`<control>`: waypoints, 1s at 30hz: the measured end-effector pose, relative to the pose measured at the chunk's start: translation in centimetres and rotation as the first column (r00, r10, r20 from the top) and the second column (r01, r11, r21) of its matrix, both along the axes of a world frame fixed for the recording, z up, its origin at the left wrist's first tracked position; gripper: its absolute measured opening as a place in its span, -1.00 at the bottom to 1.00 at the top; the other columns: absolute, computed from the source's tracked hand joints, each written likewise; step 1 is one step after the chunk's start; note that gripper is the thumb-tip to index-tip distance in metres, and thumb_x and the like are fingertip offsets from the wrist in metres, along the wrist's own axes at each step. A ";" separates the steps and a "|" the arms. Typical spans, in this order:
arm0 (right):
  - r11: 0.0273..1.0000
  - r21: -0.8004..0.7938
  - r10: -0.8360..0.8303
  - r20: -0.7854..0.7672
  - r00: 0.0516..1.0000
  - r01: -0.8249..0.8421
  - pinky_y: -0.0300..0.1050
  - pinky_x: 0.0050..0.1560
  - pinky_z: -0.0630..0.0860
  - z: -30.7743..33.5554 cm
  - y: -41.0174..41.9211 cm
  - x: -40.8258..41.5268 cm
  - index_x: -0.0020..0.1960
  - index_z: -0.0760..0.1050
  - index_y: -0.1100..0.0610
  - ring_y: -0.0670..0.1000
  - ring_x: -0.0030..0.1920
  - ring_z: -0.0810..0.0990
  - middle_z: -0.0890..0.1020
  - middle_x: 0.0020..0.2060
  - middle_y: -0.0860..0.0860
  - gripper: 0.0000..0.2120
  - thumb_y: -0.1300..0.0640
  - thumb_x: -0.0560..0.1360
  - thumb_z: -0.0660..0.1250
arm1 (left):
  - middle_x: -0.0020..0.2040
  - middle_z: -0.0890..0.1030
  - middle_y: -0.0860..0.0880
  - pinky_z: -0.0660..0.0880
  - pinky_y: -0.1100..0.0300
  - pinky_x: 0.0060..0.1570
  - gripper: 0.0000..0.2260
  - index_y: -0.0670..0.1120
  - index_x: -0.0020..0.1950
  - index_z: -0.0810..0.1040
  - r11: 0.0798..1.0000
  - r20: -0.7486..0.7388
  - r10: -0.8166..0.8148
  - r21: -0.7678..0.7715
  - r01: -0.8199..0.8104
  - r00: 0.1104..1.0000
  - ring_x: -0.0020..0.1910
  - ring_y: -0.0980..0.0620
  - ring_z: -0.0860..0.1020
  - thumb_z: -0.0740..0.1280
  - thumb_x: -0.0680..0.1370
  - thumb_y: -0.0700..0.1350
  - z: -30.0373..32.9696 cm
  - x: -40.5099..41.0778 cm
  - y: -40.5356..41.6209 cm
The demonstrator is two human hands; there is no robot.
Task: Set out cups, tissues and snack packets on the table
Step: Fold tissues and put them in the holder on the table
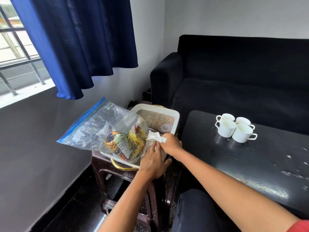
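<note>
The table (250, 158) is bare in front of and left of the four cups (235, 127) clustered at its far side. Inside the bin (173, 114), a bulging bag (103, 129) fills the left half; both hands crowd its near right corner.

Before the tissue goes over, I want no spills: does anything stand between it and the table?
Nothing visible does. The right hand pinches the tissue over the white tray, and the black table lies just to the right. The four white cups sit at the table's far end, off the direct path.
</note>
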State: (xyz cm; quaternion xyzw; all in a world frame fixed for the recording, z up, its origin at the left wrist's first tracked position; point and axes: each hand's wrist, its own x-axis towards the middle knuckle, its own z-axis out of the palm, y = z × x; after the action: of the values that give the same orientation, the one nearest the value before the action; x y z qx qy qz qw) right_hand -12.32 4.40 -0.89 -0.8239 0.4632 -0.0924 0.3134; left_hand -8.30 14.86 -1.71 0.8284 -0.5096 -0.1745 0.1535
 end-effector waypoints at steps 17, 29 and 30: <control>0.491 0.850 -0.697 0.514 0.500 -0.190 -0.06 -0.21 0.62 1.5 0.2 -7.4 0.10 0.50 0.20 0.10 -0.06 0.62 0.64 -0.05 0.14 -0.76 0.37 0.46 0.34 | 0.41 0.30 -0.06 0.34 -0.03 0.35 -0.52 -0.10 0.42 0.28 0.576 -0.854 0.166 -0.322 -0.751 0.494 0.31 -0.02 0.37 0.33 0.54 -0.10 3.0 -0.9 -1.4; 0.576 0.782 -0.460 0.551 0.697 -0.238 -0.18 -0.25 0.53 1.8 1.8 -8.8 0.26 0.41 0.09 0.00 -0.04 0.61 0.63 0.00 0.02 -0.57 0.25 0.43 0.41 | -0.12 0.68 -0.14 0.59 0.11 -0.38 -0.82 -0.12 0.11 0.52 0.832 -0.998 0.020 0.050 -0.552 -0.060 -0.19 -0.08 0.66 0.33 0.52 -0.18 2.9 -0.5 -0.7; 0.622 0.760 -0.452 0.547 0.705 -0.190 -0.17 -0.23 0.52 1.8 1.9 -8.7 0.29 0.36 0.07 -0.01 -0.02 0.60 0.61 0.04 0.01 -0.51 0.23 0.42 0.43 | -0.07 0.66 -0.15 0.60 0.10 -0.35 -0.83 -0.12 0.12 0.51 0.826 -0.998 0.022 0.050 -0.561 -0.056 -0.15 -0.09 0.64 0.31 0.54 -0.19 2.8 -0.5 -0.8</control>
State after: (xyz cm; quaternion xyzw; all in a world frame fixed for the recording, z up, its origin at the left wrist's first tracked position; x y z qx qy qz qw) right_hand -21.05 6.28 0.88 -0.4686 0.3668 -0.2123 0.7751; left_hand -8.78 14.09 1.09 0.5079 -0.0801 -0.5553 0.6537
